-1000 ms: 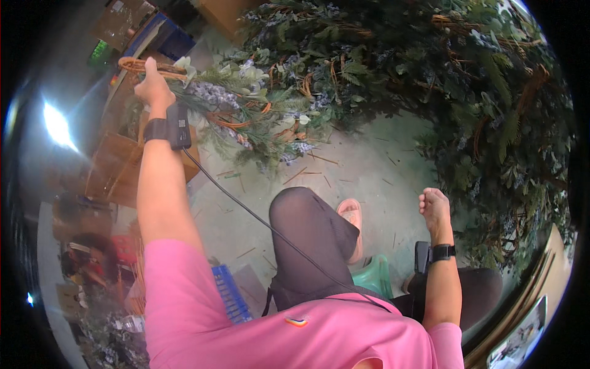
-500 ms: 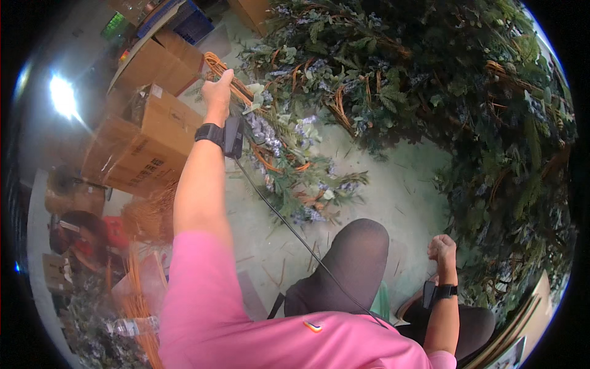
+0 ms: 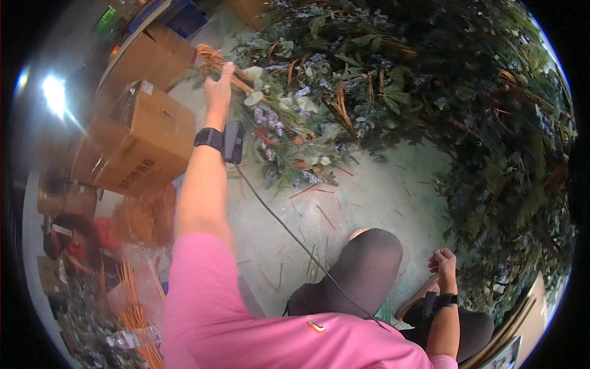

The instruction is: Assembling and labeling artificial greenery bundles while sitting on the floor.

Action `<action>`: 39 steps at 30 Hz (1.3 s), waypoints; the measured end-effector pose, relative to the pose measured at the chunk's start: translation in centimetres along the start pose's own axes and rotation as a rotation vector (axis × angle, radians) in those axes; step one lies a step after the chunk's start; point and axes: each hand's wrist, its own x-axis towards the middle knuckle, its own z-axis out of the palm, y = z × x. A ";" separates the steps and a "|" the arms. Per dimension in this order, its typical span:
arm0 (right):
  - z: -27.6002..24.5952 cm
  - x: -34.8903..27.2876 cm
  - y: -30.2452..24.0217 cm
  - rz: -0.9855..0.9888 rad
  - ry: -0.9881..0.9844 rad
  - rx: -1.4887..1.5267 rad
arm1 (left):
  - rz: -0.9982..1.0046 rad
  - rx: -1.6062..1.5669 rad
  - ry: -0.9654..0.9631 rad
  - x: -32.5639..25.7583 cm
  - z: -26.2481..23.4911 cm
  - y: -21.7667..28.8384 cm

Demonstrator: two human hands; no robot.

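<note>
With my arm stretched far forward, my left hand [image 3: 217,87] grips a wreath [image 3: 268,123] by its brown twig ring. The wreath carries green leaves, pale round leaves and lavender-coloured flower or berry clusters. It hangs to the right of my wrist, and its far side meets the big mass of similar greenery [image 3: 393,74], so where it ends there is hard to tell. My right hand [image 3: 443,261] is by my right shin, its fingers loosely bent and slightly apart, with nothing visible in them. Each wrist bears a black strapped device.
Brown cardboard boxes [image 3: 144,138] stand at the left. Piled greenery curves along the far and right sides. Loose twig bits [image 3: 326,216] are scattered on the pale floor. A bundle of orange-brown sticks [image 3: 136,307] and a plastic bottle [image 3: 130,337] are at lower left, near another person [image 3: 80,240].
My left hand has shifted slightly forward with the wreath, whose lower end has swung away from my knee, uncovering more twig bits. My right hand's fingers have loosened and dropped a little.
</note>
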 end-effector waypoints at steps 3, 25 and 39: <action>-0.1 0.1 0.1 0.011 -0.004 -0.046 | 0.123 0.051 -0.138 -2.0 -0.2 0.0; 37.2 -2.7 -28.8 -1.249 -0.117 -0.351 | 0.141 -0.041 -0.309 -7.3 -0.7 2.5; 32.3 -6.1 -40.3 -1.403 -0.421 -0.629 | 0.240 0.057 -0.235 -7.2 -0.6 1.9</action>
